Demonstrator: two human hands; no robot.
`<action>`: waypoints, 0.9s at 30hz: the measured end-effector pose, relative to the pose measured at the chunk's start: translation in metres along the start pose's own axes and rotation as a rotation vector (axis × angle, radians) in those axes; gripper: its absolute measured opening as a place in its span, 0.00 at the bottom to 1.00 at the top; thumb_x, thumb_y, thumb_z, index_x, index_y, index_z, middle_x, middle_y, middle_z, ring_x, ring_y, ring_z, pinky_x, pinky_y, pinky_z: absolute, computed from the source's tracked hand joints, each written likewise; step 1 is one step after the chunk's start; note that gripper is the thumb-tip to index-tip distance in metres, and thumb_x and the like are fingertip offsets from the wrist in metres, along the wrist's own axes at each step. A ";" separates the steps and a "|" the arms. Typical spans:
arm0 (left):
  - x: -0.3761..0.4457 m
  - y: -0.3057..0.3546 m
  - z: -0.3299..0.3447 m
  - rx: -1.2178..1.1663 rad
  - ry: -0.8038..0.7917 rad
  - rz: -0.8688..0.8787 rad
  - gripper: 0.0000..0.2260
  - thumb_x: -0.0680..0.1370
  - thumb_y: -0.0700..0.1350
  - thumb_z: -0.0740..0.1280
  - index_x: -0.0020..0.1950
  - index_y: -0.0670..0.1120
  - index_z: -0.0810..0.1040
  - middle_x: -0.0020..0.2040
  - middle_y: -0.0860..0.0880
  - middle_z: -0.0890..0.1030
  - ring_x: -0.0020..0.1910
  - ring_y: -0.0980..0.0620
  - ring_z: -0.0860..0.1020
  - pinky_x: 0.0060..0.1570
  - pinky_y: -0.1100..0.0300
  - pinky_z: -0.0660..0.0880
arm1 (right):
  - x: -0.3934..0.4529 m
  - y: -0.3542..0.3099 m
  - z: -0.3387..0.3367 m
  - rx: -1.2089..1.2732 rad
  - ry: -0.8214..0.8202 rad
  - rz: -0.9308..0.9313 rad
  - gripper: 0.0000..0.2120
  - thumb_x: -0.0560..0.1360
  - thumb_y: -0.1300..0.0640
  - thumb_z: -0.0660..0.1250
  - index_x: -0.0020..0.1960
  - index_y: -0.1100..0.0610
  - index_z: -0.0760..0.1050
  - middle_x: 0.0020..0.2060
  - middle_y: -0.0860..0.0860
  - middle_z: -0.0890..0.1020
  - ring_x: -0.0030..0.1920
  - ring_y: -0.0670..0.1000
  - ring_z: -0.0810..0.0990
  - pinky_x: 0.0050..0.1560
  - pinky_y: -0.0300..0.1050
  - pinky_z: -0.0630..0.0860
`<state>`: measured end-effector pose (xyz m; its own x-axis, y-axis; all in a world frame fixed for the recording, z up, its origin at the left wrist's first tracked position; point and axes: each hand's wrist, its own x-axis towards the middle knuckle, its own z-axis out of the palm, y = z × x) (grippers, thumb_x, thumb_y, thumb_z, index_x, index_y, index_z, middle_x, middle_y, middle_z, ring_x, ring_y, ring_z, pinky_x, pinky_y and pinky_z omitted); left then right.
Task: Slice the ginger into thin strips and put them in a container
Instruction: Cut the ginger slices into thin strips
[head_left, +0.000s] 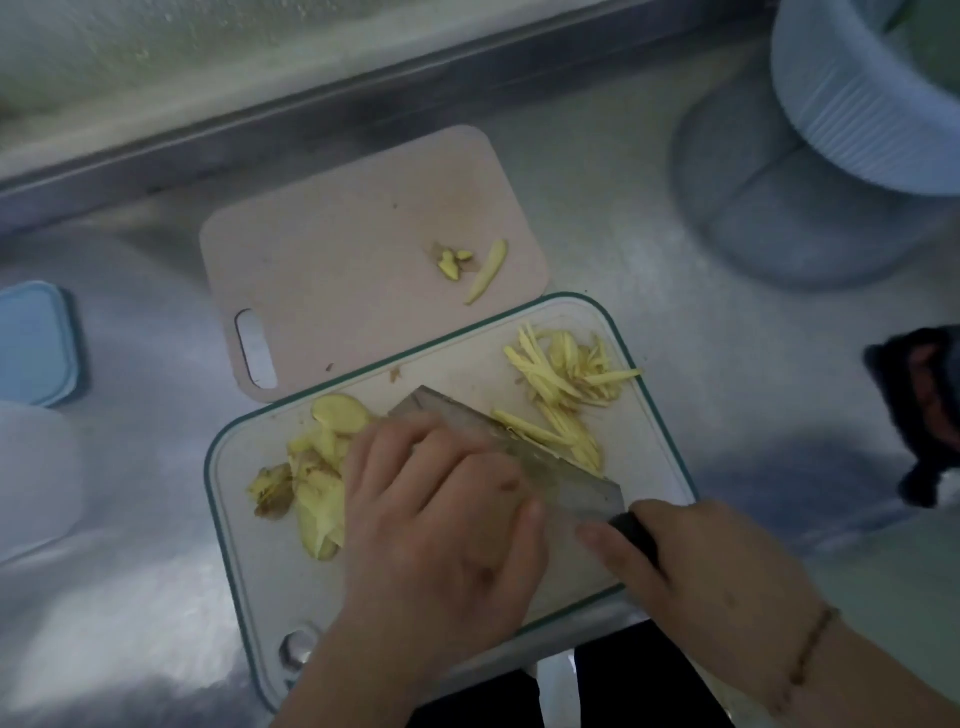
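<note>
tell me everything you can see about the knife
The knife is a cleaver with a broad, rectangular, dull grey metal blade and a dark handle. It lies slantwise over the white cutting board, tip up-left. The right hand grips the handle; the left hand covers part of the blade. Ginger strips lie right beside it.

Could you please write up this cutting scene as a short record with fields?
surface: metal counter
near board: white cutting board with green rim
far board: pink cutting board, a few ginger scraps on it
cut: ginger strips at the white board's right
uncut: ginger slices at its left
tool: cleaver, blade down on the white board
left hand: fingers curled against the blade's side
right hand: grips the cleaver's handle
container: blue box at far left
</note>
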<state>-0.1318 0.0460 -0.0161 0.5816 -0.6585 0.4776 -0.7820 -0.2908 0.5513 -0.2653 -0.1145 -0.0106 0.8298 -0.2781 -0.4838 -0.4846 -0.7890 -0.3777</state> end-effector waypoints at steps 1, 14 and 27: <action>0.004 -0.002 0.002 0.088 -0.105 -0.030 0.09 0.76 0.51 0.68 0.39 0.48 0.80 0.42 0.53 0.81 0.46 0.46 0.78 0.52 0.47 0.70 | 0.000 0.001 0.001 -0.060 0.023 0.001 0.42 0.55 0.22 0.17 0.35 0.46 0.60 0.29 0.47 0.73 0.31 0.46 0.72 0.29 0.39 0.64; 0.009 0.000 0.028 0.361 -0.563 -0.185 0.25 0.76 0.67 0.60 0.60 0.51 0.82 0.54 0.54 0.79 0.55 0.47 0.76 0.62 0.41 0.64 | -0.002 0.003 0.019 -0.263 0.401 -0.101 0.29 0.78 0.32 0.41 0.30 0.51 0.60 0.16 0.50 0.68 0.12 0.53 0.65 0.25 0.33 0.48; 0.006 0.005 0.032 0.276 -0.561 -0.107 0.26 0.80 0.66 0.55 0.61 0.50 0.82 0.55 0.53 0.79 0.53 0.47 0.75 0.58 0.46 0.68 | 0.000 0.000 0.011 -0.293 0.304 -0.102 0.20 0.73 0.36 0.52 0.31 0.50 0.59 0.16 0.50 0.68 0.12 0.52 0.65 0.30 0.32 0.42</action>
<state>-0.1387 0.0183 -0.0323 0.5126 -0.8575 -0.0433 -0.7984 -0.4946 0.3435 -0.2685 -0.1080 -0.0191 0.9343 -0.3050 -0.1844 -0.3335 -0.9307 -0.1504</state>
